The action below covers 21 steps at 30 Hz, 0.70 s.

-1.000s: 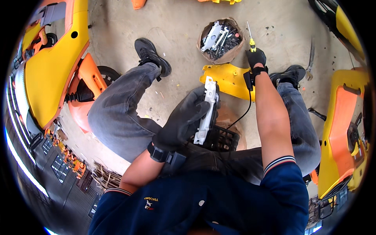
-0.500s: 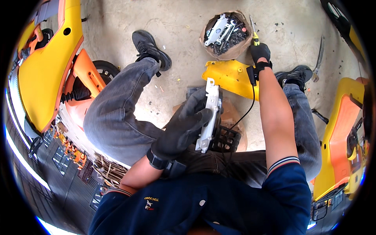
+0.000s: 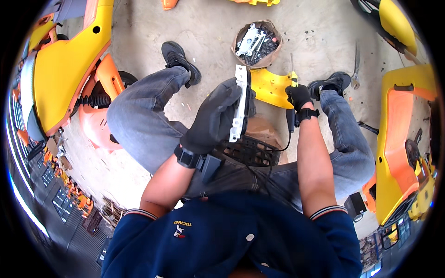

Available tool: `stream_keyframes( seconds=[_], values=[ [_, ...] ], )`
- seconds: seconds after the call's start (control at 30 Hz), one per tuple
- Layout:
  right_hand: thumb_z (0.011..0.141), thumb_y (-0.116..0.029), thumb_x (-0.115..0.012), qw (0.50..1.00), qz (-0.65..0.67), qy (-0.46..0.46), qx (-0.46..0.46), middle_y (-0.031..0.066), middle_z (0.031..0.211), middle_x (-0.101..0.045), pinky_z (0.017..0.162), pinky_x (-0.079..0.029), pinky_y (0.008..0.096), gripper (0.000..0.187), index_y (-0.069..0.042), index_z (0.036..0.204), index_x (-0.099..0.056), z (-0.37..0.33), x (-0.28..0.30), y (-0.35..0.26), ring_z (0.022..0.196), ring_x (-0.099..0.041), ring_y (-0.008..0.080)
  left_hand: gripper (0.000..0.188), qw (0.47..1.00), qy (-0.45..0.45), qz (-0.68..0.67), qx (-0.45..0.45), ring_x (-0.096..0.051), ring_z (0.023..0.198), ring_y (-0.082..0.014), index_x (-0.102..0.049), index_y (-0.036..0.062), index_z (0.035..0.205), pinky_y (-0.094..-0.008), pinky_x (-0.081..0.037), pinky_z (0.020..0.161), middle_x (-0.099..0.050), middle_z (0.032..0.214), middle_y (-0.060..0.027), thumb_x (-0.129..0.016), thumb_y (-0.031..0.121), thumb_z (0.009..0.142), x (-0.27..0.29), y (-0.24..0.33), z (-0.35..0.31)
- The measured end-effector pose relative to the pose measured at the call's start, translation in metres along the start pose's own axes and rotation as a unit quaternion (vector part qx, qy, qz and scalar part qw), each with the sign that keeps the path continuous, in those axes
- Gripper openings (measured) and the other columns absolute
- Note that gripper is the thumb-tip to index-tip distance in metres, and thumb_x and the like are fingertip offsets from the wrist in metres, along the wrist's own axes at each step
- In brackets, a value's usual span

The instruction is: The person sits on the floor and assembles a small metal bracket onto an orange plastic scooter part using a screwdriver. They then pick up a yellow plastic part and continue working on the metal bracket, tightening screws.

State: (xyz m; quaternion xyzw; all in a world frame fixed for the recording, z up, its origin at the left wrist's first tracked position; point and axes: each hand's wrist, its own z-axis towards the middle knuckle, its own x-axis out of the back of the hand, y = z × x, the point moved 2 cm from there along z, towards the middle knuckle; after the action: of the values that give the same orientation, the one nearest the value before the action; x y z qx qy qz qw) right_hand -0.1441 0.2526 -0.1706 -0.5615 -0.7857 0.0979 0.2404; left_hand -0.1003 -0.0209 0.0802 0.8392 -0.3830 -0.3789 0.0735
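Note:
My left hand (image 3: 214, 116), in a black glove, is closed around a long silver-white metal part (image 3: 239, 103) with a dark back side. The part is held up over my lap with its narrow edge facing me; its far side is hidden. My right hand (image 3: 299, 96), also gloved, grips a screwdriver (image 3: 294, 79) by its yellow and black handle, with the thin shaft pointing away from me. That hand is at the right end of a curved yellow plastic panel (image 3: 266, 88) on the floor. The screwdriver and the metal part are well apart.
Beyond the panel stands an open paper bag (image 3: 271, 59) of screws and metal brackets. A black plastic grid (image 3: 252, 152) and brown paper (image 3: 265, 132) lie between my legs. A wrench (image 3: 356, 69) rests at right. Yellow-orange vehicle bodies stand left (image 3: 65, 78) and right (image 3: 387, 139).
My right hand has drawn the screwdriver back from beside the paper bag toward me. My left hand has turned the metal part more edge-on. The whole view has shifted slightly.

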Motion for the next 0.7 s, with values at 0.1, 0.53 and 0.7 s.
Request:
stream_keyframes(
  seconds=[0.1, 0.53, 0.7],
  values=[
    [0.081, -0.012, -0.070, 0.994, 0.089, -0.025, 0.048, 0.0040, 0.060, -0.055, 0.045, -0.043, 0.0280, 0.012, -0.004, 0.079, -0.061, -0.019, 0.020, -0.015, 0.047, -0.052, 0.0144, 0.037, 0.999, -0.035, 0.015, -0.016, -0.062, 0.080, -0.0156, -0.052, 0.0003, 0.119, -0.0299, -0.054, 0.073, -0.060, 0.089, -0.0071, -0.047, 0.033, 0.102, 0.003, -0.001, -0.006],
    [0.090, -0.025, -0.066, 0.952, 0.168, -0.047, 0.250, -0.0012, 0.077, -0.054, 0.060, -0.050, 0.0237, 0.023, -0.006, 0.102, -0.060, -0.196, 0.062, -0.110, 0.064, -0.052, 0.0081, 0.040, 0.988, -0.116, 0.086, -0.052, -0.066, 0.082, -0.0178, -0.057, -0.0022, 0.120, -0.0262, -0.056, 0.072, -0.066, 0.098, -0.0123, -0.050, 0.032, 0.101, 0.036, -0.019, 0.005],
    [0.094, -0.021, -0.058, 0.924, 0.066, -0.048, 0.373, 0.0017, 0.087, -0.056, 0.064, -0.051, 0.0246, 0.036, 0.000, 0.124, -0.055, -0.263, 0.059, -0.100, 0.072, -0.055, 0.0079, 0.045, 0.990, -0.142, -0.010, -0.007, -0.067, 0.094, -0.0233, -0.055, -0.0006, 0.124, -0.0379, -0.057, 0.083, -0.066, 0.107, -0.0142, -0.050, 0.037, 0.100, 0.027, -0.022, -0.008]
  ],
)
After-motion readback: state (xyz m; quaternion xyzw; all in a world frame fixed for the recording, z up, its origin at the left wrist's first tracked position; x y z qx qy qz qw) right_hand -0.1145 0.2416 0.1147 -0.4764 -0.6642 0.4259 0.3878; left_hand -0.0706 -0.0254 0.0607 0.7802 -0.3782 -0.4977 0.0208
